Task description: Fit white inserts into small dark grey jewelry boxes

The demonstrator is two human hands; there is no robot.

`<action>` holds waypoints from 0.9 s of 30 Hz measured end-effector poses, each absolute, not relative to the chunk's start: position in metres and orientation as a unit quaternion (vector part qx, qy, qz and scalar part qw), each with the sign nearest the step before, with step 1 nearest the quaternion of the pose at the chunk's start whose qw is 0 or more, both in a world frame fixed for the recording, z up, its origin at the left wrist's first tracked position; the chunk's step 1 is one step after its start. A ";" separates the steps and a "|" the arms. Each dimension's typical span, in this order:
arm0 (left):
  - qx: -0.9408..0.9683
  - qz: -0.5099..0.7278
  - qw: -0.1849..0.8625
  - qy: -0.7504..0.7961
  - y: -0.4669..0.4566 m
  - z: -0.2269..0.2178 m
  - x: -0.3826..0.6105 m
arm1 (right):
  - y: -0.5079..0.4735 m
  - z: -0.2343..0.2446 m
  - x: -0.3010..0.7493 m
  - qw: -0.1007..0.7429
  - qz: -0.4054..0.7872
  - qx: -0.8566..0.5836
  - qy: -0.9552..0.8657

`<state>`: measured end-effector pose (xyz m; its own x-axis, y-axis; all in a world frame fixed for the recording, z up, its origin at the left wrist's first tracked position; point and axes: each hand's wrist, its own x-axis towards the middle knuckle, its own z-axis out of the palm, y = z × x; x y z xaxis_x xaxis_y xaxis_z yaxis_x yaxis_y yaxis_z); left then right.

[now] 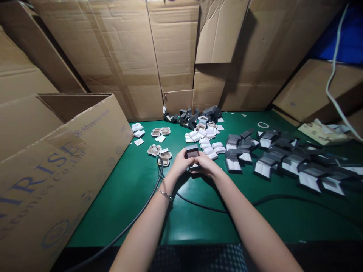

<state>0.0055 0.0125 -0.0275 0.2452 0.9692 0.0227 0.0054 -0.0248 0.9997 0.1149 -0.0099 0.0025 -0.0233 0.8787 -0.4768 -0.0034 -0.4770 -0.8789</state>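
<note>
Both my hands meet over the middle of the green table, closed round one small black box [192,150] with its lid raised. My left hand [182,163] grips its left side, the thumb reaching in to the front. From the right, my right hand [207,164] holds it, its thumb meeting the left one at the opening. My fingers hide much of the box's lower part. Just beyond my hands lie several folded white inserts [208,147]. To the right, rows of open black boxes with pale insides [263,168] cover the table.
A large cardboard carton [93,151] stands open on the left. Pale moulded pieces [154,149] lie left of my hands. Black box parts [188,118] are heaped at the back, before a cardboard wall [119,56]. A black cable [147,204] crosses under my arms. A tissue pack [323,132] lies far right.
</note>
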 end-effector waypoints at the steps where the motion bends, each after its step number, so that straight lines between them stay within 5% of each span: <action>1: 0.561 0.439 0.550 0.435 0.012 -0.027 0.006 | -0.010 0.003 0.115 0.353 0.613 -0.603 -0.370; 14: 0.453 0.530 0.558 0.450 0.011 -0.027 0.010 | -0.007 -0.010 0.112 0.374 0.550 -0.618 -0.419; 21: 0.250 0.649 0.584 0.418 0.021 -0.030 0.008 | -0.007 -0.014 0.105 0.473 0.515 -0.551 -0.455; 27: 0.292 0.557 0.692 0.355 0.016 -0.021 0.005 | -0.003 -0.014 0.113 0.556 0.444 -0.560 -0.425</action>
<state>0.0046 0.0160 -0.0214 0.1271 0.9779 -0.1662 -0.5626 0.2091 0.7999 0.1131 -0.0033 -0.0143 0.2452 0.9692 -0.0240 -0.0172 -0.0203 -0.9996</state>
